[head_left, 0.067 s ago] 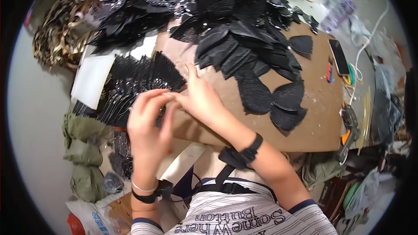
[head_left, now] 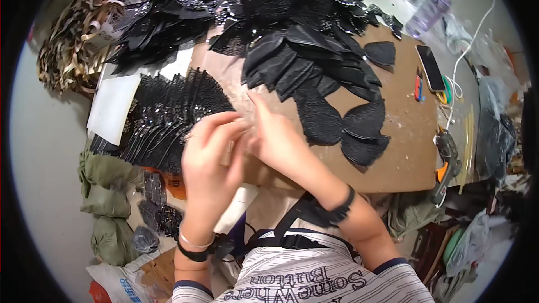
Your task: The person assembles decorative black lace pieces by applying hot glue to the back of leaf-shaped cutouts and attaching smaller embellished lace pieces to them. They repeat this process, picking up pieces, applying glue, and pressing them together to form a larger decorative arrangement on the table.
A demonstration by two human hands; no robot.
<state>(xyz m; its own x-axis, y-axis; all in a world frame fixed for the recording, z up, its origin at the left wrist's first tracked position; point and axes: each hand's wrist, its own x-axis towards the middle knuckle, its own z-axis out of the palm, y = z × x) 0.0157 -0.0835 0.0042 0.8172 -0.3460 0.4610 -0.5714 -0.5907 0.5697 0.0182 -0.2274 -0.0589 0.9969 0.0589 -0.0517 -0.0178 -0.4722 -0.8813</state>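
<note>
My left hand (head_left: 214, 148) is raised over the table's front edge. Its fingers are bent and drawn toward the thumb, and the tips meet the inner side of my right hand (head_left: 278, 134). Blur and overlap hide whatever might be pinched there. One finger of the right hand points up and away, apart from its thumb; its other fingers are hidden. Behind my left hand lies a fanned row of black sequined pieces (head_left: 179, 98). Beyond the right hand, black textured cup-shaped pieces (head_left: 317, 115) lie on the brown board (head_left: 404, 151).
Heaps of black sequined pieces (head_left: 168, 17) cover the far side. A white card (head_left: 115, 109) leans at the left. On the right are a phone (head_left: 430, 68), small snips (head_left: 419, 85), a glue gun (head_left: 447, 160) with its cord, and a purple bottle (head_left: 429, 14).
Both hands have shifted slightly to the right in the picture, with the left fingertips still at the right hand. The whole view has moved a little too. The black pieces keep their arrangement.
</note>
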